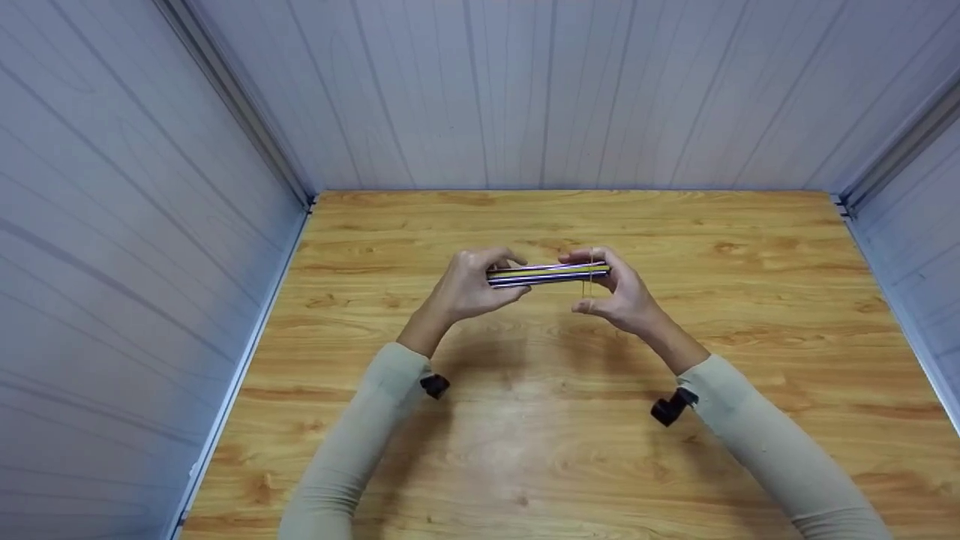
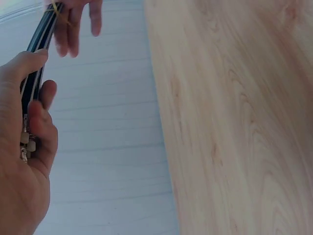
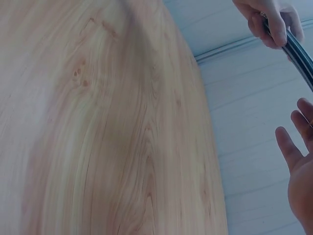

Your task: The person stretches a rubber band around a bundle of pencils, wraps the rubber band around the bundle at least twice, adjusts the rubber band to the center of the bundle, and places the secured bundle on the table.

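Note:
Several slim pencils, dark with silvery stripes and one yellow strip, form a bundle held level above the table. My left hand grips its left end, thumb on the near side and fingers on the far side. In the left wrist view, metal ferrules and whitish erasers show inside that palm. At the bundle's other end is my right hand, its fingers along the far side and its thumb spread apart toward me. A thin yellow rubber band stretches across the right hand's fingers and thumb, around the bundle's end.
Beneath both hands lies a wood-grain table. Pale panel walls stand at the back, left and right. A small black camera mount sticks out from the right sleeve, another from the left.

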Motion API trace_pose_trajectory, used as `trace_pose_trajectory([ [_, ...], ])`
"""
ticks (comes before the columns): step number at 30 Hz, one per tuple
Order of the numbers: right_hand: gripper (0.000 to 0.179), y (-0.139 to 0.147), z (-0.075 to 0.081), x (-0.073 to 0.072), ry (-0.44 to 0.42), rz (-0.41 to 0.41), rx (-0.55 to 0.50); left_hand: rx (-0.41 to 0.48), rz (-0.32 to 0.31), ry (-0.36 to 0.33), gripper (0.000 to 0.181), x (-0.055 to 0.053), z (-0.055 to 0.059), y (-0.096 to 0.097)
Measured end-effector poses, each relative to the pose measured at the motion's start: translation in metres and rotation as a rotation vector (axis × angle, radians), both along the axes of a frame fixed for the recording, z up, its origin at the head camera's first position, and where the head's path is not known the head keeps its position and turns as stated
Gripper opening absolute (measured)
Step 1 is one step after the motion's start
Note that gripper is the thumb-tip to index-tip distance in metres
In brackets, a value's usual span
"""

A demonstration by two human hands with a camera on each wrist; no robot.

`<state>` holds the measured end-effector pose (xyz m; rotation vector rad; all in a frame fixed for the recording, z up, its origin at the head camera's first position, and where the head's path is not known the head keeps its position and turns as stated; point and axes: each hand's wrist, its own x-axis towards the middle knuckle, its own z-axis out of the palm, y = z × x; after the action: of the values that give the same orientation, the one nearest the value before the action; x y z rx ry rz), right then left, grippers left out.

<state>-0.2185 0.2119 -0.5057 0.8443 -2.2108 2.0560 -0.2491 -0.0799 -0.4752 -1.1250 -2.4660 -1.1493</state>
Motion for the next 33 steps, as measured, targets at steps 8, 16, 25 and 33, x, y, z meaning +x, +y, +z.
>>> trace_pose_trajectory([
  [8, 0.075, -0.001, -0.003, 0.000, 0.002, -0.020, -0.012, -0.161, -0.023, -0.003, 0.030, 0.002, -0.001, 0.003],
  [16, 0.056, 0.005, 0.004, -0.003, 0.043, -0.027, 0.079, -0.305, -0.064, 0.059, 0.029, 0.000, -0.002, 0.004],
  [25, 0.038, 0.010, 0.029, -0.009, 0.127, -0.017, 0.082, -0.365, -0.105, -0.015, 0.030, -0.004, -0.010, 0.004],
  [33, 0.039, 0.002, 0.031, -0.007, 0.356, 0.077, 0.017, -0.319, 0.062, -0.162, 0.031, -0.012, -0.017, 0.000],
])
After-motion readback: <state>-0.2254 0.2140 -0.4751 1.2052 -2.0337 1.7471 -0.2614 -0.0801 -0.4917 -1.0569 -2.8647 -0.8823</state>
